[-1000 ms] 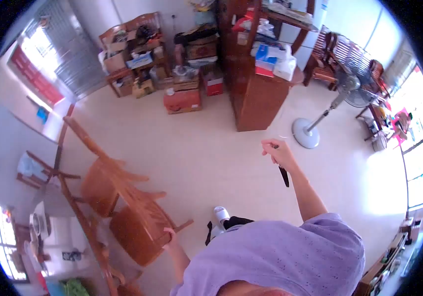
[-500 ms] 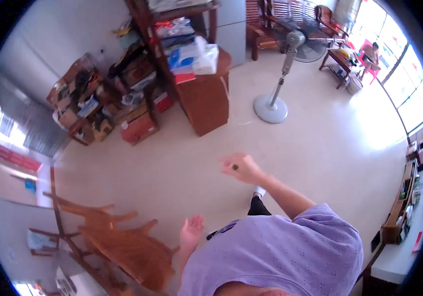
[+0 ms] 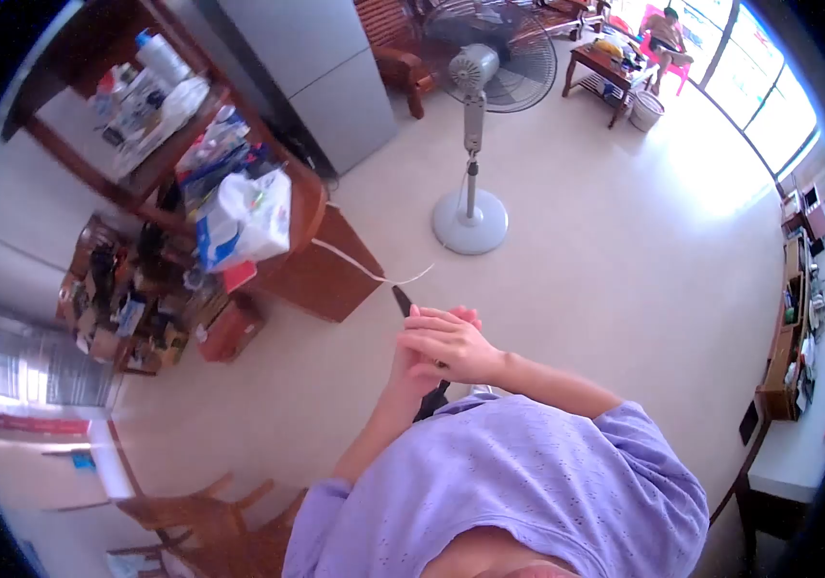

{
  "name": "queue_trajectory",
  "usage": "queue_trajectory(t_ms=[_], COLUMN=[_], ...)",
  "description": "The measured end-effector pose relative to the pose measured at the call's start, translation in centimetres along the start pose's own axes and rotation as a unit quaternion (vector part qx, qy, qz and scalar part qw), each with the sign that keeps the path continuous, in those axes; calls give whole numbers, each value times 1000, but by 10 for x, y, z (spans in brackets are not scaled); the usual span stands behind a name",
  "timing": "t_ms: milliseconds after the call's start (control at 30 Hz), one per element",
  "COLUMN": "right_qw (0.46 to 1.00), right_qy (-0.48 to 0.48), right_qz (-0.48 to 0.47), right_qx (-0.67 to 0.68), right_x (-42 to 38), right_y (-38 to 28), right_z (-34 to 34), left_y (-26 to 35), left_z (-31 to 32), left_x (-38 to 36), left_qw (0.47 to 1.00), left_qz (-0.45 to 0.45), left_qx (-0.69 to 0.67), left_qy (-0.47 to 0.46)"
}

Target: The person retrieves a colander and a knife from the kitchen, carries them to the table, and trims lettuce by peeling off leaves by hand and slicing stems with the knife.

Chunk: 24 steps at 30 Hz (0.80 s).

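Note:
Both hands are joined in front of my chest. My right hand [image 3: 453,345] lies over my left hand [image 3: 410,364], its fingers folded across. Most of the left fingers are hidden behind it; pink fingertips show at the far side. A small dark spot [image 3: 441,364] shows between the palms, and I cannot tell what they enclose. Just beyond the fingertips, a narrow dark piece [image 3: 401,300] overlaps the floor. Below the hands come my purple top [image 3: 499,482] and a black trouser leg [image 3: 431,402].
A wooden cabinet [image 3: 321,275] carries plastic bags [image 3: 248,217], with a white cord [image 3: 364,270] trailing off it. A standing fan [image 3: 471,183] is ahead. Further back, a person [image 3: 666,39] sits by a low table [image 3: 609,69]. A wooden chair [image 3: 196,511] is at lower left.
My hands were apart, the left open palm up and the right with a small dark round thing at it; now they are together. The cabinet looks nearer and the fan has shifted left in view.

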State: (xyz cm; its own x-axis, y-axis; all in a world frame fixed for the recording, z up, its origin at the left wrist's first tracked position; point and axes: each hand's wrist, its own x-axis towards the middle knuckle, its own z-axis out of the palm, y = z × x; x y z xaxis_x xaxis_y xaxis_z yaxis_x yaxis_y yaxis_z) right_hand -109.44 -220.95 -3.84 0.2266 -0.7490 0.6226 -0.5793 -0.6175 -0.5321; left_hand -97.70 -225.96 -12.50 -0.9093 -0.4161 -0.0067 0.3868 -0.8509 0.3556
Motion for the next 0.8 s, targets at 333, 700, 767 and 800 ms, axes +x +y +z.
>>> queue_trajectory(t_ms=[333,700,767,800], right_qw=[851,669,625,608], right_qy=[271,331,326,351], right_qz=[435,619,669,675], right_qx=[-119,-245,-234,-227], right_x=[-4,29,27,26], right_y=[163,229,218,210], right_z=[-134,-159,-154,-150], left_y=[103,189,192,184], left_z=[-99,-209,-183,-190], left_x=[238,613,632,641], left_qw=[876,664,737,692], left_qz=[-234,55,47,97], left_qx=[387,730,660,687], left_qy=[169,150,141,201])
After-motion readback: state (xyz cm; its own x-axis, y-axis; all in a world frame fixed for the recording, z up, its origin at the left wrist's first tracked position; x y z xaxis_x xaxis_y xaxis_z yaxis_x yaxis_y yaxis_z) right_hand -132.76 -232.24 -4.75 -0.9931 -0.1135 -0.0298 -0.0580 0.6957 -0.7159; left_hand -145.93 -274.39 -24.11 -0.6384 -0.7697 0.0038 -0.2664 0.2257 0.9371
